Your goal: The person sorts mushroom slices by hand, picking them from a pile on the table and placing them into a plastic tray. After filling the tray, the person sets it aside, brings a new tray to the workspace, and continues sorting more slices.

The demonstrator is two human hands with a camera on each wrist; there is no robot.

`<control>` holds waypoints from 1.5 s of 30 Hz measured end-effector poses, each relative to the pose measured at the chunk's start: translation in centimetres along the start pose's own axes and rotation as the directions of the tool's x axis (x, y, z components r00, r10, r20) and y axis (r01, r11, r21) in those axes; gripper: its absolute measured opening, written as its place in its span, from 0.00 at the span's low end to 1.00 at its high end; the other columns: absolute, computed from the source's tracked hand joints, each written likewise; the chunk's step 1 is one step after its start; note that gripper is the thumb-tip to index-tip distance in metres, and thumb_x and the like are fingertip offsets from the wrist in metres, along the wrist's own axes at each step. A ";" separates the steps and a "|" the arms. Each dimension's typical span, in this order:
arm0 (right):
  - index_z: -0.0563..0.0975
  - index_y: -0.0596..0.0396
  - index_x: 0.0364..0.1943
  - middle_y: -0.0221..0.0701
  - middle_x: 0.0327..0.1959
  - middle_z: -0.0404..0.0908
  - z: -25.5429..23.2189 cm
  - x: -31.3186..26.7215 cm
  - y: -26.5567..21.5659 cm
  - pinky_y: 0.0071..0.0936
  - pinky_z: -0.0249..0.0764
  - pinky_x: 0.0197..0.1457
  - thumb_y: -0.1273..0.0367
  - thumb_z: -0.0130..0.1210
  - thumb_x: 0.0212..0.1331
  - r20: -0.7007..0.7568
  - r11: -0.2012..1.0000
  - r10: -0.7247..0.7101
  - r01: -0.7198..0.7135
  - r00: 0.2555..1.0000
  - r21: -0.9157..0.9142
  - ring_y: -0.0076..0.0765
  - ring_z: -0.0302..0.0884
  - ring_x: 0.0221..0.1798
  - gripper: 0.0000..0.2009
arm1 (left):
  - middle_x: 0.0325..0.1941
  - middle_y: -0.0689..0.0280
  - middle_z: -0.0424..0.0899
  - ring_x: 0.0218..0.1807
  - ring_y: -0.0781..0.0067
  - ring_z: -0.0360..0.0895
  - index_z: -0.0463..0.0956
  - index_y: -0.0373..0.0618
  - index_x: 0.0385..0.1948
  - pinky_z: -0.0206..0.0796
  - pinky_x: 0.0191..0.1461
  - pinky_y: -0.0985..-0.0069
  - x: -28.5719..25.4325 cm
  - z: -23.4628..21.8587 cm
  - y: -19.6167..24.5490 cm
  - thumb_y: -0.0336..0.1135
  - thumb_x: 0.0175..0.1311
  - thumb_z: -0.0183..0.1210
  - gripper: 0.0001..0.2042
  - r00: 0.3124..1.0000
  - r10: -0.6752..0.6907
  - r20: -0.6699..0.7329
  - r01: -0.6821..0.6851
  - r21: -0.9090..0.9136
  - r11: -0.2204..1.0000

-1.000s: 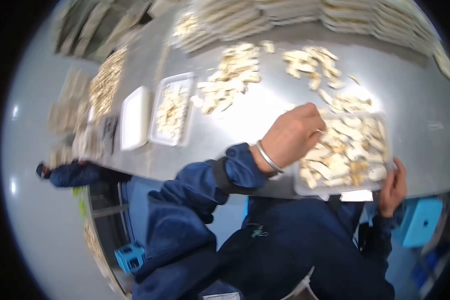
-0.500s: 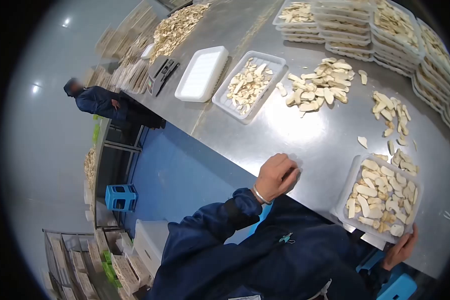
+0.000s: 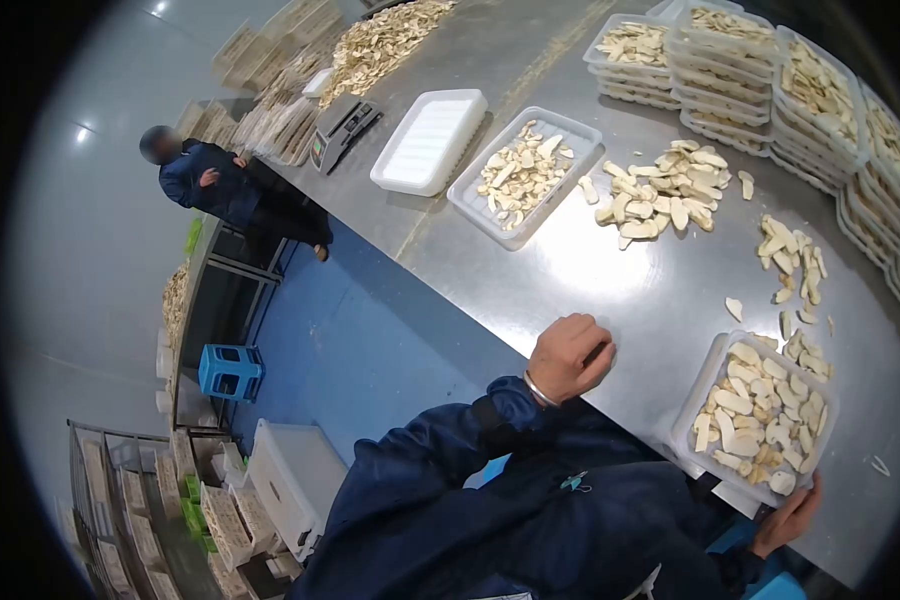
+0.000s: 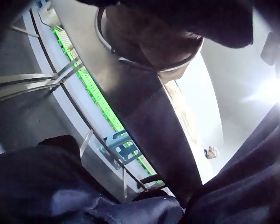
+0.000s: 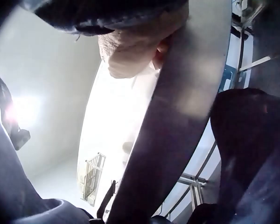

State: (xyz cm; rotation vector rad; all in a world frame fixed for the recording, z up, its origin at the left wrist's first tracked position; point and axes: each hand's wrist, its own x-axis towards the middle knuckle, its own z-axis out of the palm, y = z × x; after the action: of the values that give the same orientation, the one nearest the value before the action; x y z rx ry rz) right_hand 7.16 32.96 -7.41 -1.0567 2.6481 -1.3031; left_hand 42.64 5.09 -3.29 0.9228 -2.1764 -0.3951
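Left fingers (image 3: 590,332) loosely curled, right fingers (image 3: 806,503) extended along translucent plastic tray (image 3: 682,432), irregular slices (image 3: 734,402)

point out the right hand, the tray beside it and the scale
Right hand (image 3: 790,518): head view, middle of the hand.
Tray (image 3: 687,408): head view, rim on its picture-left side.
Scale (image 3: 344,127): head view, upper surface of its body.
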 end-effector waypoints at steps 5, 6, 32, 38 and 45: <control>0.71 0.62 0.61 0.40 0.51 0.79 0.1 -0.3 -0.6 0.25 0.71 0.51 0.68 0.43 0.74 -0.057 0.999 -0.018 0.016 0.998 -0.028 0.30 0.76 0.47 0.17 | 0.24 0.60 0.71 0.26 0.57 0.71 0.75 0.43 0.26 0.63 0.31 0.65 0.1 -0.1 0.2 0.30 0.54 0.64 0.06 1.000 0.007 0.019 -0.008 0.031 0.999; 0.71 0.62 0.61 0.40 0.50 0.80 0.2 -0.3 -0.7 0.25 0.71 0.51 0.68 0.43 0.74 -0.070 0.999 -0.035 0.032 0.997 -0.035 0.30 0.76 0.47 0.17 | 0.24 0.60 0.71 0.26 0.57 0.71 0.75 0.43 0.26 0.63 0.31 0.65 0.2 -0.1 0.3 0.30 0.54 0.64 0.06 1.000 0.007 0.023 -0.008 0.034 0.999; 0.71 0.60 0.61 0.38 0.48 0.79 0.5 -0.4 -0.9 0.24 0.71 0.51 0.67 0.43 0.74 -0.044 0.999 0.015 -0.013 0.999 0.050 0.28 0.74 0.46 0.17 | 0.24 0.59 0.70 0.27 0.57 0.70 0.74 0.43 0.26 0.62 0.31 0.64 0.1 -0.3 0.1 0.30 0.53 0.63 0.06 1.000 0.010 0.018 -0.010 0.007 1.000; 0.70 0.62 0.61 0.35 0.42 0.78 0.7 -0.5 0.4 0.24 0.71 0.47 0.69 0.44 0.72 -0.080 0.994 -0.059 0.066 0.995 0.089 0.28 0.73 0.41 0.17 | 0.22 0.60 0.71 0.25 0.57 0.70 0.75 0.43 0.25 0.61 0.30 0.64 0.0 0.2 -0.2 0.28 0.52 0.63 0.04 1.000 0.018 -0.003 -0.018 -0.020 1.000; 0.73 0.58 0.58 0.31 0.30 0.75 0.6 -0.6 -2.7 0.22 0.67 0.35 0.72 0.46 0.68 -0.096 0.999 -0.014 0.011 0.995 -0.030 0.22 0.68 0.30 0.16 | 0.24 0.61 0.75 0.25 0.60 0.73 0.76 0.42 0.28 0.63 0.30 0.67 -0.2 0.3 0.0 0.25 0.54 0.61 0.03 0.998 -0.047 0.045 0.049 -0.058 0.997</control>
State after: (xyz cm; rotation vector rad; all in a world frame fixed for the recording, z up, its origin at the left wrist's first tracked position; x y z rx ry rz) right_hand 9.35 31.74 -6.07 -1.0412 2.7427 -1.3556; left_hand 42.55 5.21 -3.60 0.9436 -2.1737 -0.5045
